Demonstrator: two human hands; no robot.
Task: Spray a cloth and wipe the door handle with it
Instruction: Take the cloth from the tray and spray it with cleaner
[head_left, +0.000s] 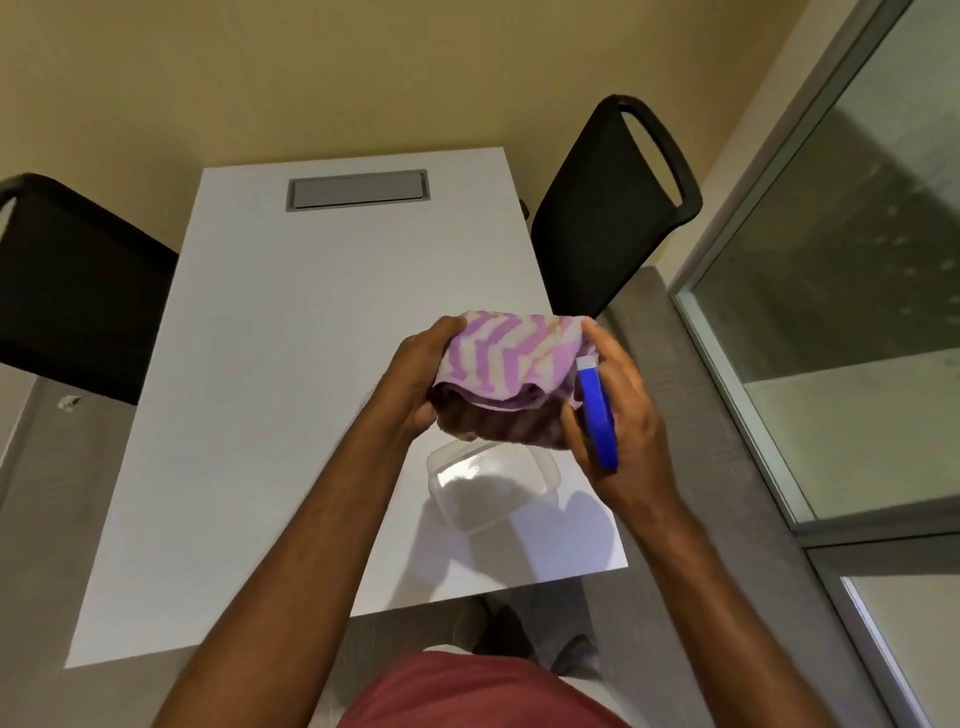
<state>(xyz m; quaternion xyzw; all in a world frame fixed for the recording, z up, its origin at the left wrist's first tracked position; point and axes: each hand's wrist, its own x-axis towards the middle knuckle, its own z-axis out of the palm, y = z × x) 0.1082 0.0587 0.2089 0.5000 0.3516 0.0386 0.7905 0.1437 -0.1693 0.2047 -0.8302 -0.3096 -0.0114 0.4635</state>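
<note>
A view from a head-worn camera looks down over a white counter (291, 364) that runs away toward a cream wall. At the far left, a black chair (78, 291) stands against the counter's left edge. Set into the far end of the counter is a grey rectangular hatch (357, 189).

Near the middle, two bare forearms reach forward above the counter. The left hand (415, 379) has its grip closed around the left side of a bunched cloth (511, 364), thumb on top and fingers underneath. The cloth is striped in purple and white, and both hands hold it up in the air, clear of the counter surface. Directly below it, on the near right part of the counter, sits a clear plastic container (491, 486).

The right hand (623, 415) cups the right side of the cloth, and its grip also holds a slim blue spray bottle (597, 410) with a white top that touches the cloth; which way its nozzle points is hard to make out.

Farther right, a second black chair (608, 218) stands at the counter's right edge. At the far right is a glass panel (852, 312) in a grey metal frame.
</note>
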